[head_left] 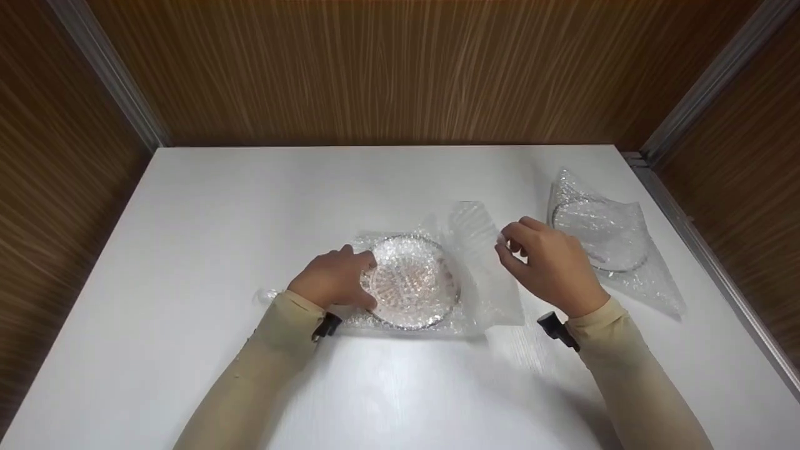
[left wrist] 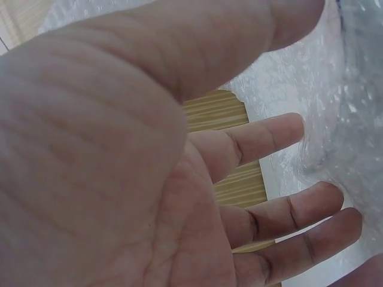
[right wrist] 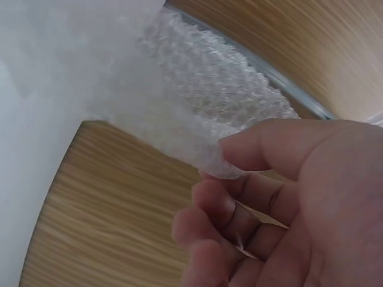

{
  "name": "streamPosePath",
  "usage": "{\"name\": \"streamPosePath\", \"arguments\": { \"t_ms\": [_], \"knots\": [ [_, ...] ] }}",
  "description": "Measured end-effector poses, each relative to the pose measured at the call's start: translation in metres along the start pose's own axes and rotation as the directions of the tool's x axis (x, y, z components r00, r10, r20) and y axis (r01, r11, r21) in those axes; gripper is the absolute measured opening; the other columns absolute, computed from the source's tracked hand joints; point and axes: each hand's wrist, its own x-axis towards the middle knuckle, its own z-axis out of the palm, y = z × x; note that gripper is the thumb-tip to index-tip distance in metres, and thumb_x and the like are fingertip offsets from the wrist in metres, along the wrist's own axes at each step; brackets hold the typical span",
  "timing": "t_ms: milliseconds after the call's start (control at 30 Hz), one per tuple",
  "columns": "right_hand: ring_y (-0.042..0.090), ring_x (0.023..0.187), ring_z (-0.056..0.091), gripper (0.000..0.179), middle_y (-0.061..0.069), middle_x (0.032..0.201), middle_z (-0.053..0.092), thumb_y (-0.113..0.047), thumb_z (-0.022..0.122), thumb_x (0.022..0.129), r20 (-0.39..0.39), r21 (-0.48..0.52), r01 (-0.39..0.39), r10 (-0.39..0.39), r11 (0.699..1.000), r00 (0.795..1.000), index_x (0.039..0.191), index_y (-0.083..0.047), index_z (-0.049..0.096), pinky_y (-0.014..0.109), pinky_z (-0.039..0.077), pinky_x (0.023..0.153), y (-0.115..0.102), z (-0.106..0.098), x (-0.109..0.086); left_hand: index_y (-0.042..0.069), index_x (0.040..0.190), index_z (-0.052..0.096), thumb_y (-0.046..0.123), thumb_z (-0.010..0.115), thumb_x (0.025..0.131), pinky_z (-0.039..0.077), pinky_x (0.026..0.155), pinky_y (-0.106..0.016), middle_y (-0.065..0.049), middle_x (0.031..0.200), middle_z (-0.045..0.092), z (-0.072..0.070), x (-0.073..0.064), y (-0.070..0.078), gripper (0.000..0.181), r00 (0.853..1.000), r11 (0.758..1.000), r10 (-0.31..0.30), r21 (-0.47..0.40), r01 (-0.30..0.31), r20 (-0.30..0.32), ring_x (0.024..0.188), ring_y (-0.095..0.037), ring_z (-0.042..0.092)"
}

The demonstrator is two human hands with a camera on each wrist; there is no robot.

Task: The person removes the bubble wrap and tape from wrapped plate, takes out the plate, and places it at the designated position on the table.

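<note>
A round glass plate (head_left: pixel 409 284) with a dark rim and a ribbed pattern lies wrapped in bubble wrap near the middle of the table. At its left edge rests my left hand (head_left: pixel 337 278), thumb and fingers spread along the rim; the left wrist view shows these fingers (left wrist: pixel 281 215) nearly straight against the plastic. My right hand (head_left: pixel 547 259), to the right of the plate, pinches the raised flap of bubble wrap (head_left: pixel 484 269) between thumb and finger. In the right wrist view the flap's corner (right wrist: pixel 206 161) sits in that pinch, with the other fingers curled below.
Another round item in bubble wrap (head_left: pixel 603 240) lies at the right of the white table (head_left: pixel 206 206), close beyond my right hand. Wood-grain panels (head_left: pixel 400 75) stand along the back and both sides. A small bit of clear plastic (head_left: pixel 265 295) shows beside my left wrist.
</note>
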Motion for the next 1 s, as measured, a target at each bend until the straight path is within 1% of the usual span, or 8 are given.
{"name": "streamPosePath", "arguments": {
  "t_ms": [267,533,633,700,767,833,900,1000],
  "knots": [
    [0.017,0.069,0.059,0.008,0.003,0.08,0.063,-0.007,0.071,0.089,-0.001,-0.018,-0.071,0.071,0.997,0.998,0.083,-0.012,0.068,0.038,0.047,0.058,0.036,-0.008,-0.018,0.014,0.139,0.059,0.032,0.085,0.079,0.049,0.086,-0.044,-0.011,0.123,0.055,0.001,0.002,0.002,0.067,1.0,1.0,0.01,-0.013,-0.01,0.009,0.099,-0.028,0.054],
    [0.018,0.068,0.058,0.009,0.001,0.078,0.062,-0.011,0.073,0.089,0.056,-0.029,-0.124,0.125,0.992,0.991,0.082,-0.013,0.068,0.038,0.046,0.058,0.055,-0.016,-0.033,0.014,0.14,0.058,0.036,0.086,0.081,0.05,0.091,-0.045,-0.011,0.125,0.056,0.001,0.004,0.005,0.069,0.999,1.0,0.022,-0.013,-0.022,0.023,0.105,-0.029,0.056],
    [0.02,0.071,0.059,0.004,0.004,0.081,0.063,-0.011,0.069,0.088,0.081,-0.02,-0.187,0.188,0.982,0.979,0.09,-0.01,0.066,0.039,0.045,0.06,0.057,-0.021,-0.033,0.014,0.14,0.058,0.036,0.086,0.082,0.05,0.091,-0.046,-0.012,0.126,0.056,0.001,0.004,0.004,0.069,0.999,1.0,0.023,-0.004,-0.023,0.026,0.106,-0.03,0.056],
    [0.021,0.073,0.057,0.012,0.006,0.084,0.063,-0.008,0.066,0.086,0.03,0.011,-0.253,0.252,0.967,0.967,0.098,-0.007,0.064,0.036,0.042,0.062,0.052,-0.027,-0.03,0.014,0.139,0.058,0.036,0.086,0.082,0.05,0.091,-0.045,-0.012,0.127,0.056,0.0,0.003,0.003,0.068,0.999,1.0,0.021,-0.004,-0.021,0.026,0.105,-0.029,0.056],
    [0.02,0.076,0.055,0.02,0.01,0.087,0.062,-0.003,0.061,0.085,-0.09,0.06,-0.284,0.289,0.957,0.953,0.105,-0.002,0.061,0.032,0.039,0.065,0.041,-0.035,-0.025,0.013,0.139,0.059,0.036,0.086,0.081,0.05,0.09,-0.045,-0.012,0.126,0.056,0.0,0.003,0.002,0.067,0.999,1.0,0.024,-0.001,-0.024,0.023,0.104,-0.028,0.055],
    [0.021,0.076,0.052,0.024,0.014,0.089,0.06,0.001,0.058,0.084,-0.246,0.116,-0.236,0.258,0.965,0.934,0.107,0.002,0.059,0.029,0.037,0.066,0.026,-0.043,-0.019,0.012,0.137,0.059,0.035,0.086,0.081,0.05,0.089,-0.045,-0.012,0.124,0.056,0.0,0.003,0.001,0.066,0.999,0.999,0.035,0.009,-0.036,0.017,0.102,-0.028,0.056],
    [0.024,0.077,0.054,0.022,0.017,0.091,0.061,0.001,0.058,0.084,-0.348,0.116,-0.118,0.151,0.986,0.925,0.105,0.004,0.06,0.028,0.038,0.067,0.008,-0.047,-0.015,0.011,0.136,0.06,0.035,0.085,0.081,0.051,0.089,-0.045,-0.012,0.122,0.057,0.001,0.003,0.0,0.065,0.999,0.999,0.046,0.023,-0.046,0.011,0.1,-0.028,0.056],
    [0.03,0.085,0.06,0.02,0.017,0.1,0.064,-0.004,0.063,0.085,-0.317,0.061,0.081,-0.057,0.995,0.947,0.104,0.002,0.065,0.034,0.047,0.069,-0.016,-0.041,-0.011,0.01,0.135,0.06,0.035,0.084,0.081,0.052,0.089,-0.046,-0.013,0.119,0.058,0.001,0.003,-0.001,0.064,0.999,0.998,0.053,0.045,-0.053,0.003,0.099,-0.029,0.058]
  ]
}}
